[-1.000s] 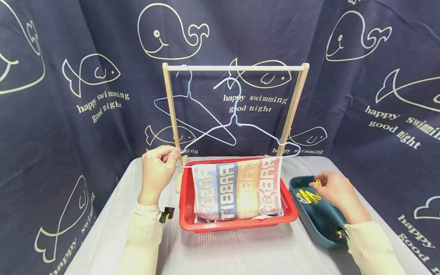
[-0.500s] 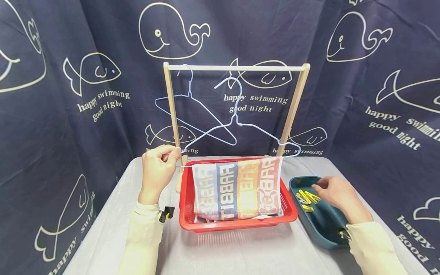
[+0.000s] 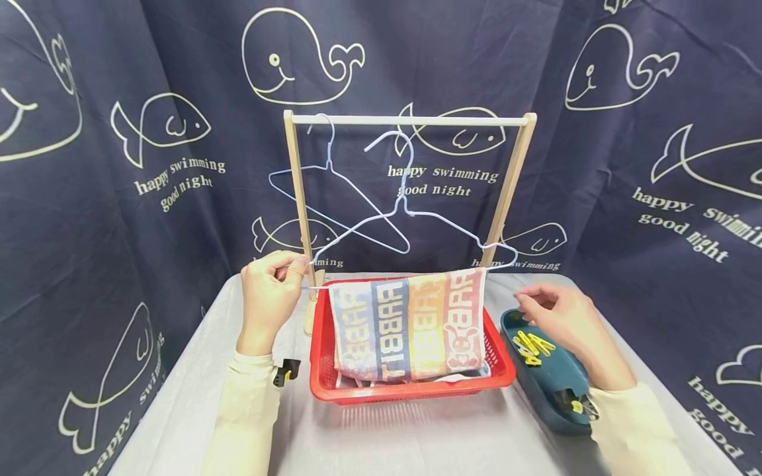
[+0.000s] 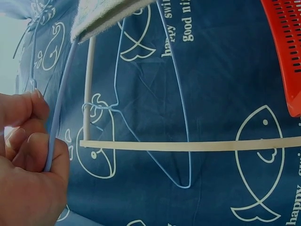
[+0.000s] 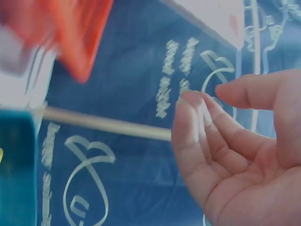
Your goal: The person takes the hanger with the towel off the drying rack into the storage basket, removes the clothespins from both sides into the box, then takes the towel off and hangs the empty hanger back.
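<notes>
In the head view my left hand pinches the left end of a light blue clothes hanger, holding it upright. Over its lower bar hangs a striped towel with mirrored lettering, its lower part down in a red basket. The left wrist view shows the hanger wire running through my curled fingers. My right hand is above the far end of a dark teal tray, fingers loosely bent. Nothing shows between them in the right wrist view. Several yellow clothespins lie in the tray.
Behind the basket stands a wooden rack with a white top rod. A second blue hanger hangs at the rod's left end. The table has a pale cloth, and a navy patterned curtain surrounds it.
My right hand let go of a yellow clothespin, which dropped among the others, then rose from the tray, moving slightly left. The held hanger and towel shifted slightly left.
</notes>
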`<state>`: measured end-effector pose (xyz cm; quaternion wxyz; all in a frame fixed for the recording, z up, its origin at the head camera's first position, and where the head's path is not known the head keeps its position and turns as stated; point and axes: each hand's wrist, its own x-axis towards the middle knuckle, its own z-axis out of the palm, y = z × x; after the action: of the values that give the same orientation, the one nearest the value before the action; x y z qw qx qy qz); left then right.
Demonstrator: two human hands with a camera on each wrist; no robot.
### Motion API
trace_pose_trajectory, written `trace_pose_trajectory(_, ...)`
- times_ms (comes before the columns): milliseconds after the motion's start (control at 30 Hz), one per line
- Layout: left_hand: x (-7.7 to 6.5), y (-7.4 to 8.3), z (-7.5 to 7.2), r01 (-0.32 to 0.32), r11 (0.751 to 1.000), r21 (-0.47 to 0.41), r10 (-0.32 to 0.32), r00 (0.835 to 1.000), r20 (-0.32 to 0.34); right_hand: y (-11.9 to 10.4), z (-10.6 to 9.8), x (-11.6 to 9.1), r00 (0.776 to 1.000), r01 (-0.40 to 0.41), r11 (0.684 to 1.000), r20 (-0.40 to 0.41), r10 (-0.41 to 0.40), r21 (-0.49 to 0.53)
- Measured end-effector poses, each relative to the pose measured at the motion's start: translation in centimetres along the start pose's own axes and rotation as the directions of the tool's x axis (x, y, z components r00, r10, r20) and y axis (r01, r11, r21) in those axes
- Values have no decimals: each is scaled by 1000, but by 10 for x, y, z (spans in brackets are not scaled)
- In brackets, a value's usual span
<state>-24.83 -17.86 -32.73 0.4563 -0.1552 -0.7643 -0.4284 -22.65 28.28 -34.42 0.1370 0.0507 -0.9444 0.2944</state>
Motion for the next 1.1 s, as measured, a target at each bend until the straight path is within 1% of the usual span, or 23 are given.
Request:
trace_pose_trajectory(67, 0, 0, 0, -3, 1000, -4, 3, 1000, -14, -11, 0, 0, 1000, 23, 997, -1, -23, 75)
trace_pose_trajectory(133, 0, 0, 0, -5, 1000, -6, 4, 1000, -25, -20, 1, 1, 999, 48, 991, -3, -48, 125)
trace_pose_trajectory(200, -1, 0, 0, -1, 1000, -11, 1, 1000, -30, -27, 3, 3, 998, 56, 988, -12, -55, 144)
trace_pose_trajectory(367, -1, 0, -1, 8, 1000, -21, -9, 999, -48, -38, 11, 11, 998, 56, 988, -20, -54, 146)
trace_pose_trajectory(433, -1, -1, -1, 9, 1000, -21, -10, 998, -56, -40, 14, 14, 999, 53, 986, -18, -51, 160)
trace_pose_trajectory(667, 1, -2, -2, 10, 999, -42, -13, 997, -73, -47, 18, 24, 998, 43, 979, -49, -34, 201)
trace_pose_trajectory(833, 2, -2, -3, 17, 999, -42, -20, 997, -70, -48, 26, 29, 997, 61, 966, -62, -47, 249)
trace_pose_trajectory(1000, 2, -3, -2, 23, 999, -39, -26, 998, -63, -49, 32, 30, 996, 48, 960, -84, -26, 276)
trace_pose_trajectory(1033, 2, 0, -3, 24, 999, -41, -26, 998, -65, -48, 33, 30, 997, 40, 959, -81, -18, 282)
trace_pose_trajectory(1100, 3, 11, -4, 20, 999, -47, -23, 997, -68, -49, 34, 30, 998, 23, 945, -64, -2, 325)
